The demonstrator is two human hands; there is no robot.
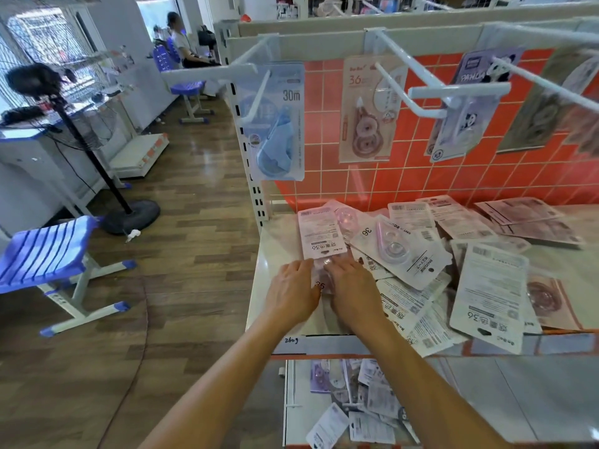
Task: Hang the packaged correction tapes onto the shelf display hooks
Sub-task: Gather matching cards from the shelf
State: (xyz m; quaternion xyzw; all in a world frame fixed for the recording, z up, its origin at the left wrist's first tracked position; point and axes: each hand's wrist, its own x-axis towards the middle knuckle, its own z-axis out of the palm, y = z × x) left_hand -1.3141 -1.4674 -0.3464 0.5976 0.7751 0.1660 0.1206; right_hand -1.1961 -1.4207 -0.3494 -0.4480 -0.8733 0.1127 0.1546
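Several packaged correction tapes (pixel 408 251) lie loose in a heap on the white shelf (pixel 275 254). My left hand (pixel 291 293) and my right hand (pixel 353 290) meet at the shelf's front left. Both hold the near end of a pink pack (pixel 319 234) that lies face down. Above, white display hooks (pixel 398 63) stick out from the orange tiled back panel. A blue 30m pack (pixel 275 124), a pink 36 pack (pixel 366 118) and a panda pack (pixel 466 115) hang on them.
A lower shelf (pixel 291 400) holds more packs. Left of the rack is wooden floor with blue stools (pixel 48 254), a floor fan stand (pixel 129 215) and a seated person (pixel 184 43) far back. More hanging packs (pixel 544 105) sit at the right.
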